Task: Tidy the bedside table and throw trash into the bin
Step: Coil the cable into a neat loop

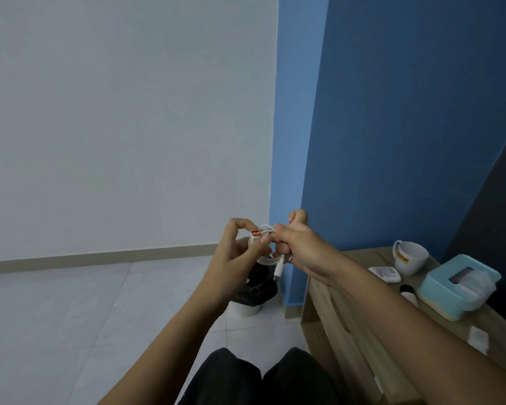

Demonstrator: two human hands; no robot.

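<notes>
While you hold both hands up in front of you, your left hand (234,255) pinches the orange-tipped end of a white charging cable (265,229) between thumb and forefinger. Your right hand (303,247) curls its fingers round the coiled loops just beside it. The hands almost meet, with the cable bundled between them in the air and well clear of the table. The cable's other plug (277,273) dangles free at six o'clock from the coil.

Directly behind that plug, on the floor, stands the bin (254,293) with its black liner. The wooden bedside table (371,257) lies at four o'clock from your hands. On it a white mug (409,257) stands at the far end, with a small white device (384,273) just beside it. A pale blue tissue box (456,285) sits at five o'clock from the mug, and a small white packet (478,337) lies nearest you.
</notes>
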